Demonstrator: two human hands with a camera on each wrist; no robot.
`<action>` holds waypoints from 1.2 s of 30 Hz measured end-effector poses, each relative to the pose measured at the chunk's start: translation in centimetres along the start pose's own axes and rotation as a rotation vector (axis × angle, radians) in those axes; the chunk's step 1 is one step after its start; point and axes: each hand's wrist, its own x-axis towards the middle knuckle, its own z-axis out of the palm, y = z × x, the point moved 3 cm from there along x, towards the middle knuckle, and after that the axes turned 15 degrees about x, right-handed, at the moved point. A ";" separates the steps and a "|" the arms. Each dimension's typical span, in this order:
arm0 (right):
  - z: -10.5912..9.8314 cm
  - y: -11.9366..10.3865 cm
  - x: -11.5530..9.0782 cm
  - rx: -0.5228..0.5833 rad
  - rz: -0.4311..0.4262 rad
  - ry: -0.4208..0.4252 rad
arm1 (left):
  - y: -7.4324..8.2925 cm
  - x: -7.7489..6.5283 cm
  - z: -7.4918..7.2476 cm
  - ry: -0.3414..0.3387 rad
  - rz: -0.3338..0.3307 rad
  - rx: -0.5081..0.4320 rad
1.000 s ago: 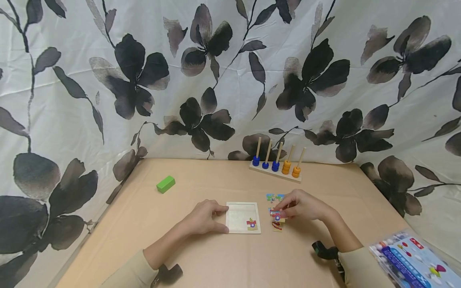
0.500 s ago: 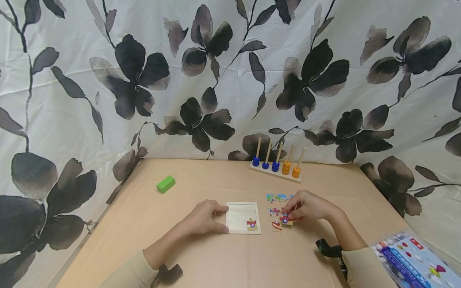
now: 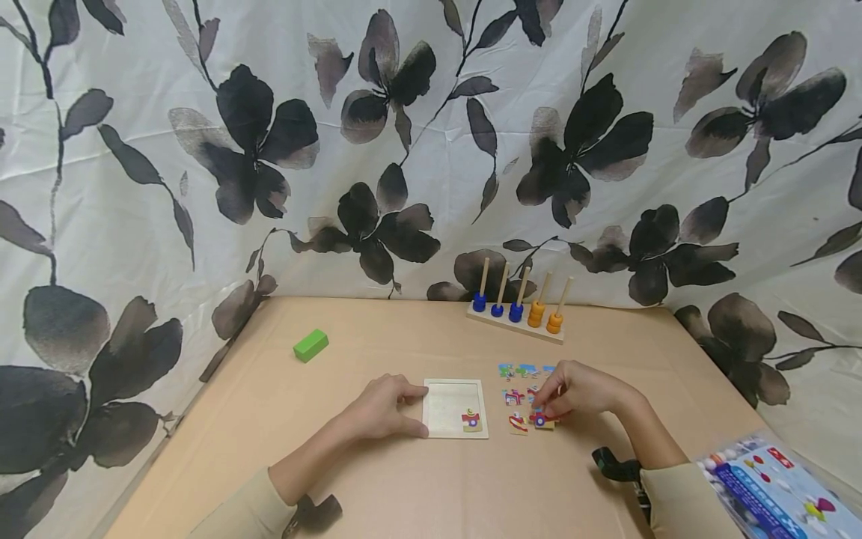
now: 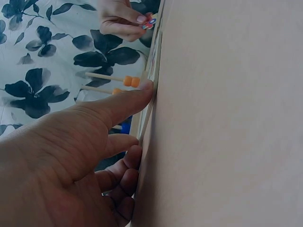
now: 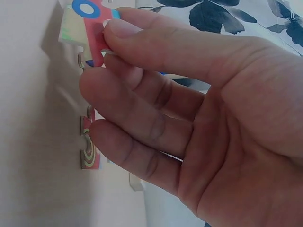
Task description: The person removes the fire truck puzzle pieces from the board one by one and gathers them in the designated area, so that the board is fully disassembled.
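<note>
My left hand (image 3: 380, 406) rests against the left edge of a pale wooden puzzle tray (image 3: 441, 408). Its thumb (image 4: 135, 98) and forefinger touch that edge some way apart. One puzzle piece (image 3: 471, 421) with a red and blue picture lies in the tray's front right corner. Right of the tray, my right hand (image 3: 582, 393) pinches another puzzle piece (image 5: 87, 21) between thumb and forefinger, low over the table. This piece shows a blue ring on red and cream. Loose pieces (image 3: 517, 424) lie beside and behind it, some partly hidden by the right hand.
A peg stacker (image 3: 515, 322) with blue and orange beads stands at the table's back. A green block (image 3: 310, 346) lies at the back left. At the front right is a clear-wrapped package (image 3: 788, 483). A floral cloth (image 3: 417, 150) hangs behind the table.
My right hand has carried the pinched piece to the right and slightly towards me, uncovering loose pieces near the tray. My left hand has stayed at the tray's edge.
</note>
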 end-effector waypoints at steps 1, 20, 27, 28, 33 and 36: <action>0.0 0.1 0.0 -0.005 0.005 -0.002 | 0.0 0.0 0.0 0.000 0.000 0.001; 0.3 0.8 0.6 -0.044 0.047 0.019 | -0.2 0.1 -0.2 0.005 0.021 0.015; 0.4 0.8 0.7 -0.046 0.067 0.028 | -0.2 0.1 -0.2 -0.003 0.012 0.006; 0.4 0.8 0.8 -0.043 0.070 0.030 | -0.2 0.1 -0.3 -0.003 0.010 0.004; 0.6 0.8 0.8 -0.033 0.082 0.036 | -0.3 0.1 -0.2 -0.007 0.005 0.014; 0.6 0.8 0.8 -0.036 0.071 0.030 | -0.3 0.2 -0.2 -0.005 0.007 0.019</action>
